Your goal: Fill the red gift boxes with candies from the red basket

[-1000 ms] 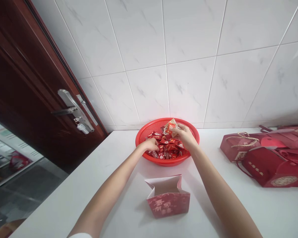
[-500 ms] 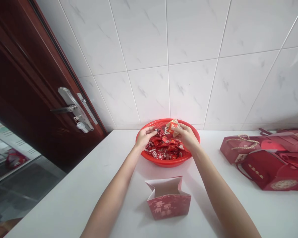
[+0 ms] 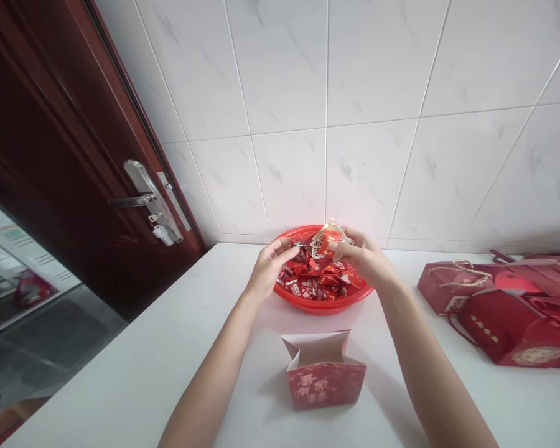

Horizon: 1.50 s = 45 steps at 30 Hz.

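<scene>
Over the left part of a red plastic basket [image 3: 324,308], my left hand [image 3: 271,264] pinches a small dark-red wrapped candy [image 3: 301,250]. My right hand [image 3: 364,256], above the basket's right side, grips candy packets [image 3: 329,241] in cream and red wrappers between thumb and fingers; how many cannot be told. Red wrapped candies [image 3: 315,283] are heaped in the basket below both hands. Nearer to me a small red paper gift box [image 3: 326,386] stands upright with its top open, between my forearms and touched by neither hand.
Red gift boxes [image 3: 499,326] and a smaller box with a rope handle [image 3: 455,286] lie at the right of the white table [image 3: 191,348]. Behind rises a tiled wall [image 3: 289,174]. A dark-red door [image 3: 74,137] with keys [image 3: 163,233] in its lock stands at left.
My right hand has lifted slightly and drawn to the right with the cream and red packets. My left hand still pinches its candy. The whole view has shifted a little.
</scene>
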Available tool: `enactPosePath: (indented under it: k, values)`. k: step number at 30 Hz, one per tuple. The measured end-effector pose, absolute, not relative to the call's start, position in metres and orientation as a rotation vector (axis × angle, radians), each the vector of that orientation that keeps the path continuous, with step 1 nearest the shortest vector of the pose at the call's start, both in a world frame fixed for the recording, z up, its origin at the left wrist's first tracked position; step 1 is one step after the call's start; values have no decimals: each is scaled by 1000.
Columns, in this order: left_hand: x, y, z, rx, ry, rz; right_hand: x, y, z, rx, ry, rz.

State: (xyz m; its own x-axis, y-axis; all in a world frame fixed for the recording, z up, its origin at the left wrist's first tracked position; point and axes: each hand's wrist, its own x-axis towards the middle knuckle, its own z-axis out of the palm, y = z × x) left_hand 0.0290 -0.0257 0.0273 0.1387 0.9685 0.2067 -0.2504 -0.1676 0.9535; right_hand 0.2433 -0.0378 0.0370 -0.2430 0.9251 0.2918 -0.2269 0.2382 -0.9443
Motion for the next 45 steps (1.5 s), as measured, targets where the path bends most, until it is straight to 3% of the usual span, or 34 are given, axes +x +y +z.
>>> enactPosePath:
  k: [16, 19, 24, 28, 35, 45]
  values:
    - [13, -37, 41, 1533, 871, 1171, 240, -58, 54, -773, -1557, 1192]
    - [1, -52, 59, 1694, 876, 980, 247, -77, 71, -778, -1653, 1210]
    - [-10, -92, 87, 2068, 855, 342, 254, -113, 94, -666, -1980, 1173]
    - [-13, -115, 95, 2208, 695, 158, 251, -128, 99, -564, -2148, 1141]
    - [-19, -127, 95, 2335, 777, 27, 250, -131, 97, -556, -2223, 1155]
    - [4, -113, 81, 2278, 931, 107, 246, -123, 91, -725, -2317, 1039]
